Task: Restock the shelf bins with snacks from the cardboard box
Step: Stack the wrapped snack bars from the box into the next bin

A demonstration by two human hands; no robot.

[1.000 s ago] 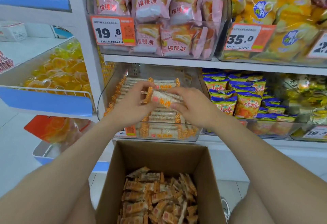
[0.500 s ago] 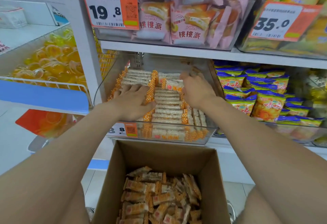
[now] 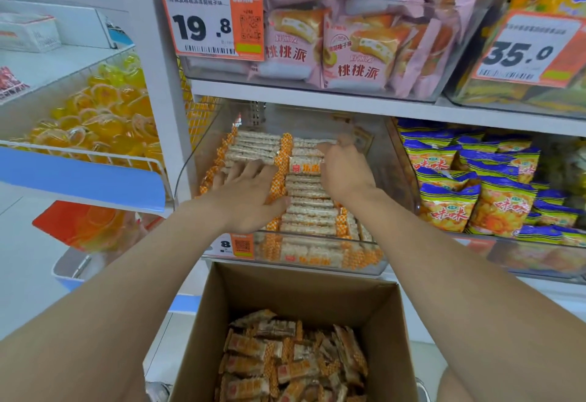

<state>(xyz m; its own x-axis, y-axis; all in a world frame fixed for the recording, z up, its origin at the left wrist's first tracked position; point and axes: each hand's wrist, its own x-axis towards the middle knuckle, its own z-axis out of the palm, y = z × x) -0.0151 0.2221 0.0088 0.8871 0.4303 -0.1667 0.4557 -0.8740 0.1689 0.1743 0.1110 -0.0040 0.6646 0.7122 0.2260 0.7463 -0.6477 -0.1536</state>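
Note:
A clear plastic shelf bin (image 3: 320, 267) on the middle shelf holds rows of white snack bars with orange checked ends (image 3: 309, 211). My left hand (image 3: 245, 194) lies flat on the left row, fingers straight, pressing the bars down. My right hand (image 3: 344, 168) reaches deeper into the bin and rests on the right row, fingers stretched over the bars at the back. Below, an open cardboard box (image 3: 282, 293) holds a loose heap of the same orange-wrapped bars (image 3: 291, 363).
Pink cake packs (image 3: 355, 49) fill the bin above, behind a 19.8 price tag (image 3: 211, 21). Blue and yellow snack bags (image 3: 475, 186) sit in the bin to the right. Yellow jelly cups (image 3: 95, 116) fill a wire-fronted bin on the left.
Both hands let go of a snack bar they held above the bin and moved down and inward; they now lie on the rows inside the bin. The camera moved closer.

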